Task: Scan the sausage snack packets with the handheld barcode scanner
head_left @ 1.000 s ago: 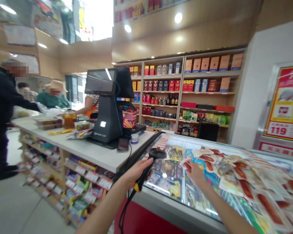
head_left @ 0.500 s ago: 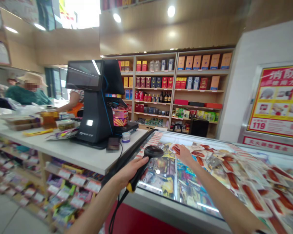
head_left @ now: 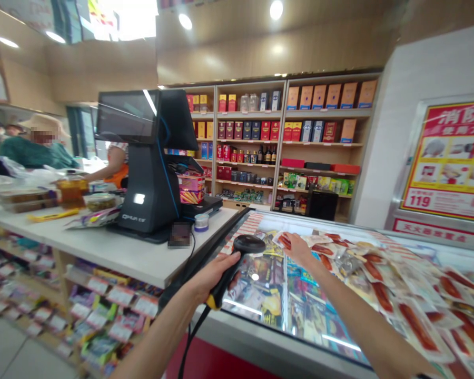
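Note:
My left hand [head_left: 218, 275] is wrapped round the handle of a black and yellow barcode scanner [head_left: 248, 243], its head pointing right over the glass lid. A cable runs down from the handle. To the right, my right hand [head_left: 298, 249] grips a vacuum-packed sausage [head_left: 285, 240] in clear plastic, held near the scanner head; my fingers partly cover the pack. Beside that hand, several more packed red sausages [head_left: 416, 323] lie spread in a heap on the glass top of the freezer [head_left: 296, 310]. Coloured packets show under the glass.
On the left counter [head_left: 150, 258] stand a checkout screen [head_left: 142, 163], a small round tub [head_left: 201, 222] and food packs. Snack shelves [head_left: 106, 305] run below it. Shelves of boxes and bottles [head_left: 248, 131] line the back wall. People [head_left: 39, 145] stand at far left.
The view has shifted slightly, so the counter and screen sit a little further left. Both hands keep their holds, with the scanner and sausage pack almost unmoved relative to each other.

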The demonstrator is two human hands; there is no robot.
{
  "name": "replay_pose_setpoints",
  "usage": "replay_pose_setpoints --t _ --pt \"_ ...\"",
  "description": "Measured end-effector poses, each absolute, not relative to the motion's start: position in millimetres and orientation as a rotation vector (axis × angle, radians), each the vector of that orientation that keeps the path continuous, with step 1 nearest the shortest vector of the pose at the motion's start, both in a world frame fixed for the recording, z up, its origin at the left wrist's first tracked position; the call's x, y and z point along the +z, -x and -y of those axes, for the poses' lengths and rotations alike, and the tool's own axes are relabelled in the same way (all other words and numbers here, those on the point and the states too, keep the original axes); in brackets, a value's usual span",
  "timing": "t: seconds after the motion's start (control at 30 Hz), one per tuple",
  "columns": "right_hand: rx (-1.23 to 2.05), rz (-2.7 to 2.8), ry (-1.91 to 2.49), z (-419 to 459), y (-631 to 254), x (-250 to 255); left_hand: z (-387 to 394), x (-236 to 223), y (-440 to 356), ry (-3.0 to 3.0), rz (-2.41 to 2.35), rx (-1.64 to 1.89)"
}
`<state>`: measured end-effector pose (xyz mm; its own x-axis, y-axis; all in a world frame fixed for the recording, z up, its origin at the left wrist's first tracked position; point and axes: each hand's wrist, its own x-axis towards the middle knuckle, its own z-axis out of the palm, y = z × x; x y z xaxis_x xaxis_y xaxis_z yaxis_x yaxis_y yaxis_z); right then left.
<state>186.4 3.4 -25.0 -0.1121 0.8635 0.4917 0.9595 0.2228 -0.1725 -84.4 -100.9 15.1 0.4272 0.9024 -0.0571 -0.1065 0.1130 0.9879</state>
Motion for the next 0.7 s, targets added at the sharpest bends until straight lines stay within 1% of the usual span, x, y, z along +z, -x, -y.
replay_pose_setpoints --t 0.27,0.47,0.6,0.7 --pt "-0.254 1.977 1.691 -12.4 -184.1 -21.5 90.8 10.5 71.9 -1.220 -0.836 0.989" --pt "-0.287 1.994 1.708 -18.8 -187.0 -20.2 87.2 12.0 74.4 -1.263 -0.823 0.968" --pt "-0.298 1.942 1.783 -23.7 -188.1 -30.5 85.6 6.7 86.0 -1.259 -0.848 0.965" --pt "-0.220 1.827 1.923 -30.5 -184.0 -45.7 82.6 -3.9 102.4 -1.237 -0.889 1.011"
